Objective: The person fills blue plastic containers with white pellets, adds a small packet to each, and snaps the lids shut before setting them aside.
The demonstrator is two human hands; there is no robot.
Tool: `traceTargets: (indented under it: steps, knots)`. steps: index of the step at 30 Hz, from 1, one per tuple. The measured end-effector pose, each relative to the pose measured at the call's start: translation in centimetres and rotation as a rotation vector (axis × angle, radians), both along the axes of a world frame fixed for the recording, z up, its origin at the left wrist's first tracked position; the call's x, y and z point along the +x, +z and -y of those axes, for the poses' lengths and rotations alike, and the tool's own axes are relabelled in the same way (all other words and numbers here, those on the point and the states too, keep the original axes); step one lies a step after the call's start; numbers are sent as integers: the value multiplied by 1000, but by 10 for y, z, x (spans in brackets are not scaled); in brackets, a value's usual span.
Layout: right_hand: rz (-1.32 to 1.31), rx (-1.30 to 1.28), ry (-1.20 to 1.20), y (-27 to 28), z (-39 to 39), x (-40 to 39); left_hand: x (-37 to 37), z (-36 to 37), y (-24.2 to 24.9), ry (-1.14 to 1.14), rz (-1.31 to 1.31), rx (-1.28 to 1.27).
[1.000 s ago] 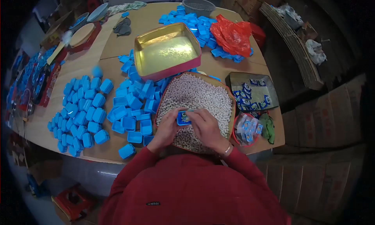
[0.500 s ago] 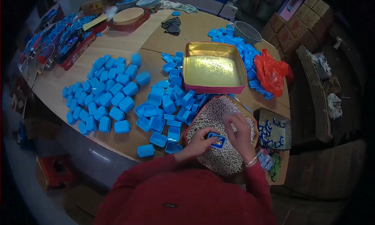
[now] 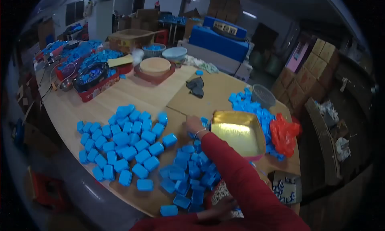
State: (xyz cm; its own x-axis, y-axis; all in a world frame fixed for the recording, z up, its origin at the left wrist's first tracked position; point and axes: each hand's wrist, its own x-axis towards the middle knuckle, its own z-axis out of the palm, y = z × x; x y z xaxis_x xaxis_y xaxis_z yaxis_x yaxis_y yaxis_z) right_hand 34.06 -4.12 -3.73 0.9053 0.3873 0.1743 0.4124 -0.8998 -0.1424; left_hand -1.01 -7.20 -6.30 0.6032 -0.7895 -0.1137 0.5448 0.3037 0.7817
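My right hand (image 3: 194,125) is stretched forward over the table, at the left edge of the gold-lined tin (image 3: 237,131). Small blue plastic pieces (image 3: 197,131) lie right under and beside it; its fingers are mostly hidden by the back of the hand. Low in the view, my left hand (image 3: 220,210) is blurred beside a container of pale beads (image 3: 219,193), partly covered by my right sleeve. Whether it grips anything is not clear. Open blue box halves (image 3: 182,187) are heaped just left of the beads.
Closed blue boxes (image 3: 129,152) spread across the table's left. Blue pieces (image 3: 256,114), a red plastic bag (image 3: 284,134) and a grey basket (image 3: 263,95) sit at the right. A tray with dark blue packets (image 3: 298,187) stands near the right edge. A dark cloth (image 3: 195,87) lies farther back.
The view has tilted up. My right hand has left the beads and reached forward to the blue pieces by the tin. My left hand, earlier holding a small blue box, is now blurred.
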Motion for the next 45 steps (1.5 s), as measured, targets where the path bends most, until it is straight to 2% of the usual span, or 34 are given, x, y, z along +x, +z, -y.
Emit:
traceTargets:
  steps: [1,3,6,9,10,11,13,15,16,18,20,22,24,26,28,29,33,36,37,39,40,42,44,45]
  knots:
    - [-134,-38,-75,6,0,5,5,0,0,-3,-20,1]
    - [-53,-61,-120,-13,7,18,17,-2,1,-12,-42,-10]
    - [-8,-34,-258,-7,12,22,25,-9,4,-13,-64,-39]
    - [89,22,-170,21,10,11,30,-13,5,2,-68,-59]
    - [125,184,-11,44,7,-7,32,-16,5,9,-72,-63]
    - [164,347,137,74,10,-32,32,-15,5,12,-77,-69]
    - [176,476,218,120,28,-104,28,-15,7,9,-89,-79]
    - [-57,567,92,145,69,-187,16,-14,4,-6,-128,-98]
    - [-51,548,30,149,94,-230,8,-14,2,-19,-159,-103]
    - [-312,623,-250,132,155,-304,1,-18,2,-44,-231,-125]
    - [-355,975,-372,74,209,-365,2,-21,4,-67,-301,-143]
    - [-287,537,-471,46,236,-407,0,-23,6,-79,-382,-153]
    - [-21,441,-493,24,237,-431,-1,-23,13,-80,-428,-169]
    - [5,274,-542,36,226,-441,-2,-25,27,-71,-377,-185]
    - [-45,266,-559,36,221,-447,-3,-27,49,-66,-207,-159]
    - [-57,258,-563,37,219,-447,-7,-28,56,-47,-134,-69]
    - [-33,224,-497,34,220,-447,-17,-23,50,36,146,72]
    - [61,487,-466,51,230,-450,-16,-24,52,40,224,106]
    - [52,692,-448,70,226,-453,-17,-23,53,52,247,117]
    - [70,744,-290,95,219,-457,-20,-22,51,62,282,130]
    - [144,727,-142,93,212,-455,-21,-21,47,58,298,130]
    - [162,573,-15,98,196,-455,-21,-19,46,52,371,157]
    - [170,518,-8,92,191,-454,-22,-20,49,62,480,208]
    - [182,520,-13,90,190,-454,-22,-21,50,58,449,198]
